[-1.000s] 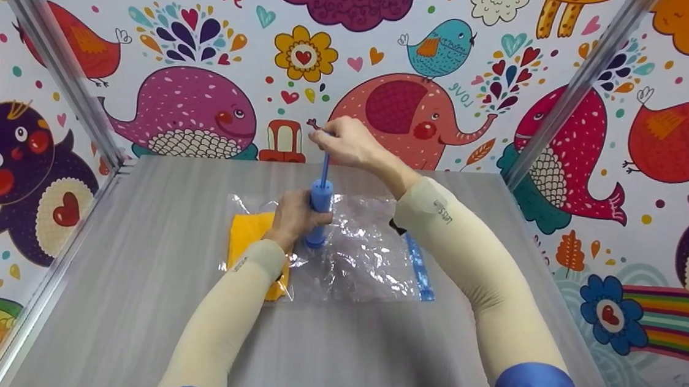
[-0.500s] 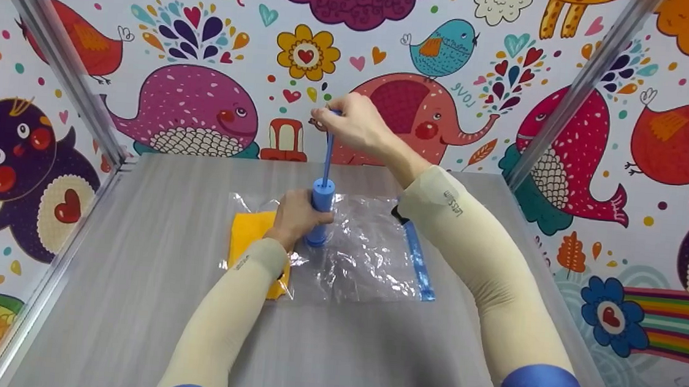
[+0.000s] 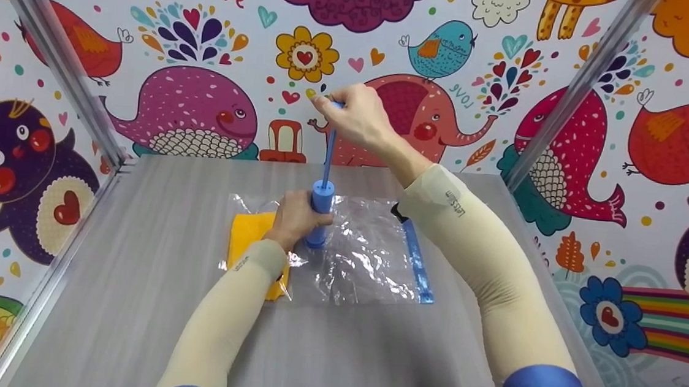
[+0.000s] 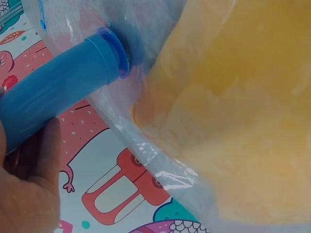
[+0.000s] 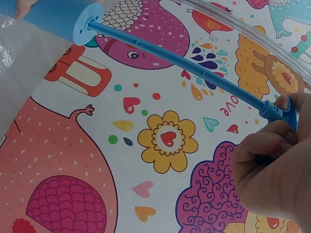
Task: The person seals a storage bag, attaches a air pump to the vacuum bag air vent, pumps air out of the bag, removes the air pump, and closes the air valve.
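Observation:
A blue hand pump (image 3: pixel 321 198) stands upright on a clear plastic bag (image 3: pixel 370 257), its base against the bag's valve (image 4: pixel 116 51). My left hand (image 3: pixel 295 214) grips the pump's barrel, fingers wrapped around it. Above it my right hand (image 3: pixel 354 114) holds the pump's handle (image 5: pixel 290 114), with the thin blue rod (image 5: pixel 194 68) drawn far out of the barrel. Inside the bag's left part lies folded yellow cloth (image 3: pixel 249 235), partly hidden by the left hand and sleeve.
A blue seal strip (image 3: pixel 418 267) runs along the bag's right edge. The bag lies on a grey wood-grain table (image 3: pixel 151 233). Behind the table stands a wall with cartoon animals (image 3: pixel 197 108), and metal posts (image 3: pixel 53 60) rise at its corners.
My right hand has risen with the pump handle, drawing more of the rod out of the barrel. The left hand stays in place on the barrel.

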